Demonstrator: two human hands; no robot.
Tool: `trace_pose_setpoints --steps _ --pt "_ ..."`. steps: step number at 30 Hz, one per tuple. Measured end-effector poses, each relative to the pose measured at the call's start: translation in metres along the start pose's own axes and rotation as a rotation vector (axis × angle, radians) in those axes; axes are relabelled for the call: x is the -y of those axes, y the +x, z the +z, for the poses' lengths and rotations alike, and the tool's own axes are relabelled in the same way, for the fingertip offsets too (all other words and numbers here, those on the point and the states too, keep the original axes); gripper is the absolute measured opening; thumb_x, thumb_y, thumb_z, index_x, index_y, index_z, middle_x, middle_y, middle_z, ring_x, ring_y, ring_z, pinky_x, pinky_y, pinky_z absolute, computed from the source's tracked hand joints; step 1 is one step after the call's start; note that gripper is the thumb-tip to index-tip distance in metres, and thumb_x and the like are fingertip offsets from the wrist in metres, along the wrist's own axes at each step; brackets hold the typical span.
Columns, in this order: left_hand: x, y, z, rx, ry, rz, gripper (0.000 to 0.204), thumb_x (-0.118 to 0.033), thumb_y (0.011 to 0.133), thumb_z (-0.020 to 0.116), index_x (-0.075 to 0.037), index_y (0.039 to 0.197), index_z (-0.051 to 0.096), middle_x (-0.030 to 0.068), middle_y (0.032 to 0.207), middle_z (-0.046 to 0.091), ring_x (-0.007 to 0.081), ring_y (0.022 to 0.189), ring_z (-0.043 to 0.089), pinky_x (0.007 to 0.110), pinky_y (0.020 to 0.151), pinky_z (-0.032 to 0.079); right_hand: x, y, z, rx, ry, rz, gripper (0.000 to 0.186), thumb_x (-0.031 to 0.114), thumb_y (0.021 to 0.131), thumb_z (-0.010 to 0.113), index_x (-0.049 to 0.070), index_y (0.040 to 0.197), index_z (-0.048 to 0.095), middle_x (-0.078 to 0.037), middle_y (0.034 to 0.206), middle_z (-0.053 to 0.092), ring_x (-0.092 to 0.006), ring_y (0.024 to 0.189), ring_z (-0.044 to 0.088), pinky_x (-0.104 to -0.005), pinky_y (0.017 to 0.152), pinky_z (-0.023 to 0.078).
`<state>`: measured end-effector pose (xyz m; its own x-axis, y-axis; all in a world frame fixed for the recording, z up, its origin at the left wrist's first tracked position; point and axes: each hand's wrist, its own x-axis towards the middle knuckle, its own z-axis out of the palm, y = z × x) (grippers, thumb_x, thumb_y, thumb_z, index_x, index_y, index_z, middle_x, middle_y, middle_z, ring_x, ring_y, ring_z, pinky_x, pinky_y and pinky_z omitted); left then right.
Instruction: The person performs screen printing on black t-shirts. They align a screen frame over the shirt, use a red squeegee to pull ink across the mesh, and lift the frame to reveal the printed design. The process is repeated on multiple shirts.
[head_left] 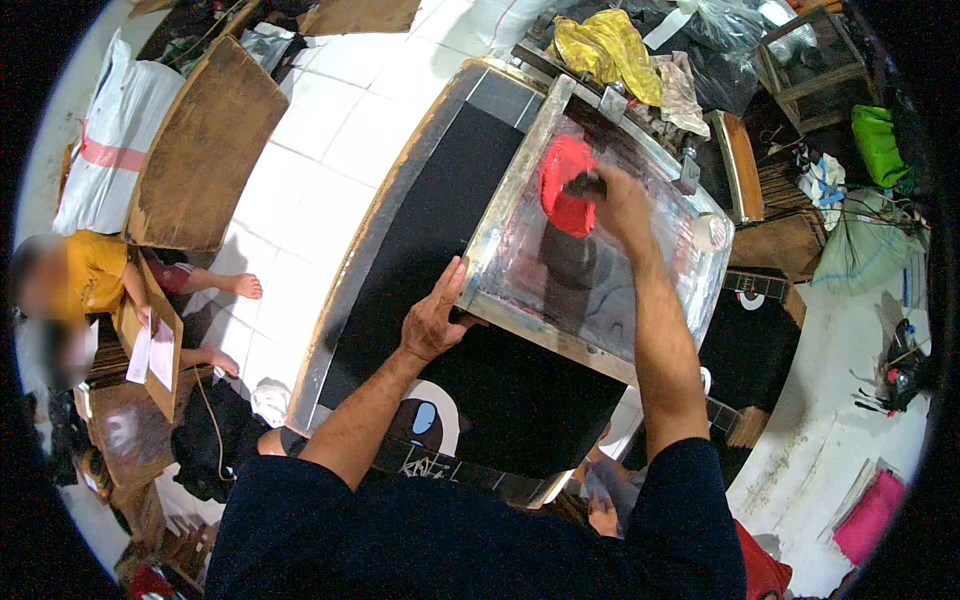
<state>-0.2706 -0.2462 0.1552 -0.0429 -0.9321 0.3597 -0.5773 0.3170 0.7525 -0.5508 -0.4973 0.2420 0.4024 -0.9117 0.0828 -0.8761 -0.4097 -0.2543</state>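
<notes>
We see a screen-printing frame (520, 225) lying on a long black-topped table (420, 230), its metal border tilted slightly across the tabletop. Left hand (435, 318) sits on the frame's near-left corner, fingers spread narrow and pressed flat against the border, thumb up along the edge; it holds the frame down rather than gripping around it. Right hand (618, 198) is inside the frame near the far end, fingers curled tight around a dark squeegee handle (588, 184). The squeegee touches a patch of red ink (562, 180) on the mesh, at the frame's far-left area. Mesh below the ink shows dark smeared patches. A roll of tape (710, 232) rests on the frame's right rim. Black fabric with a white-and-blue print (428, 418) lies on the table's near end, just below the frame. Beyond the table: a yellow cloth (600, 45) on a cluttered pile, just behind the frame's far end. Far left, another person in a yellow shirt (92, 268) sits on the white tiled floor (320, 160), well apart from the table, with a board across the lap. We cannot tell whether the frame is hinged or clamped at its far edge.
</notes>
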Motion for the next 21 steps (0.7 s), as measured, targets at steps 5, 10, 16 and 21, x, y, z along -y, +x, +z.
trace_pose_setpoints --steps 5,10,16,21 --pt "-0.001 -0.002 0.000 0.046 -0.048 -0.039 0.108 -0.011 0.072 0.089 -0.010 0.161 0.028 0.0217 0.159 0.044 0.0386 0.134 0.058 0.040 0.101 0.057 -0.015 0.053 0.000 -0.009 0.051 0.005 0.039 0.007 0.079 0.073 0.009 0.117 0.069 -0.015 0.114 0.074 -0.0379 0.105 0.070 -0.0507 0.087 0.055" --pt "-0.002 -0.002 0.000 0.048 -0.004 -0.041 0.105 -0.016 0.075 0.089 -0.009 0.160 0.030 0.0225 0.159 0.044 0.0387 0.132 0.060 0.040 0.100 0.058 0.016 -0.019 0.014 -0.172 0.081 0.031 0.027 0.004 0.079 0.074 0.008 0.105 0.068 -0.016 0.103 0.071 -0.0398 0.104 0.066 -0.0482 0.088 0.052" --pt "-0.003 -0.002 -0.001 0.036 0.004 -0.031 0.100 -0.023 0.075 0.090 -0.008 0.158 0.036 0.0234 0.157 0.045 0.0385 0.128 0.062 0.040 0.095 0.059 0.045 -0.091 0.017 -0.291 0.072 0.027 0.048 -0.004 0.070 0.068 0.011 0.115 0.067 -0.012 0.117 0.069 -0.0353 0.115 0.063 -0.0455 0.098 0.048" --pt "-0.003 -0.002 -0.001 0.052 -0.023 -0.073 0.090 -0.022 0.078 0.089 -0.006 0.154 0.044 0.0248 0.157 0.045 0.0389 0.137 0.055 0.040 0.102 0.056 0.085 -0.129 0.009 -0.503 0.093 0.083 0.056 -0.005 0.072 0.066 0.013 0.126 0.068 -0.011 0.130 0.069 -0.0329 0.128 0.061 -0.0451 0.106 0.045"
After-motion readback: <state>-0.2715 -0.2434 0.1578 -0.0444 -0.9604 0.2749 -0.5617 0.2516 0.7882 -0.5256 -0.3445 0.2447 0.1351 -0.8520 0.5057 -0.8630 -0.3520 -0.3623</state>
